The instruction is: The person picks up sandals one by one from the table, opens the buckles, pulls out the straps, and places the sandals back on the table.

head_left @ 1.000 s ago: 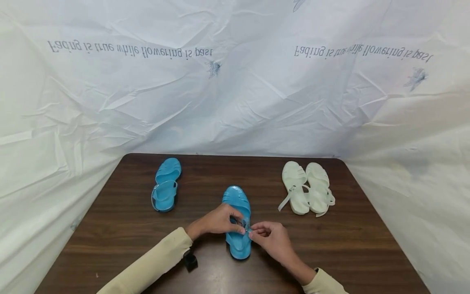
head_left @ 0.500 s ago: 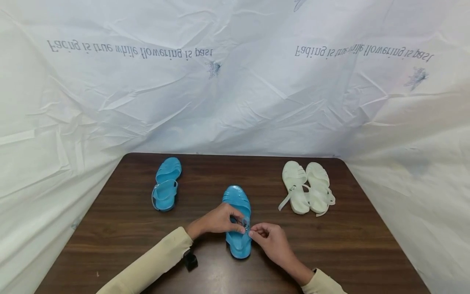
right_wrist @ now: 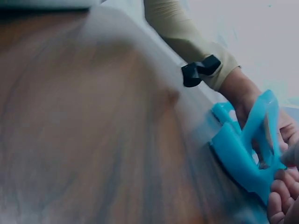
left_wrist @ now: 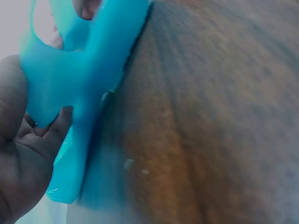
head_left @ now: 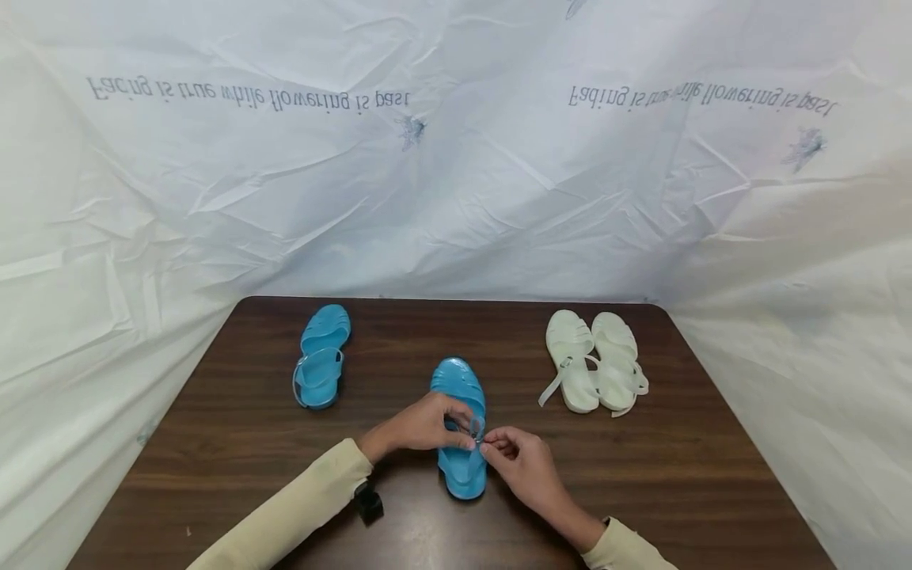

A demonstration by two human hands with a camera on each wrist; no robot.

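A blue jelly sandal (head_left: 456, 381) lies at the middle of the table, toe pointing away. My left hand (head_left: 423, 423) reaches over it from the left, thumb and fingers pinching its ankle strap by the buckle (head_left: 478, 440). From the right, my right hand (head_left: 526, 467) pinches the strap's end at the buckle between thumb and forefinger. A small loop of strap (head_left: 476, 426) stands up between the two hands. In the left wrist view the sandal's side (left_wrist: 56, 79) hides part of the left fingers. Both hands meet at the strap (right_wrist: 261, 116) in the right wrist view.
Another blue sandal (head_left: 324, 356) lies at the back left. At the back right a pair of white sandals (head_left: 572, 360) sits side by side, straps loose. A black wrist-worn piece (head_left: 368, 504) hangs below the left sleeve. White printed sheeting (head_left: 456, 198) surrounds the dark wooden table (head_left: 677, 483).
Both hands keep their place at the buckle. The strap loop between them stands slightly higher, and the right fingertips have shifted a little up and left.
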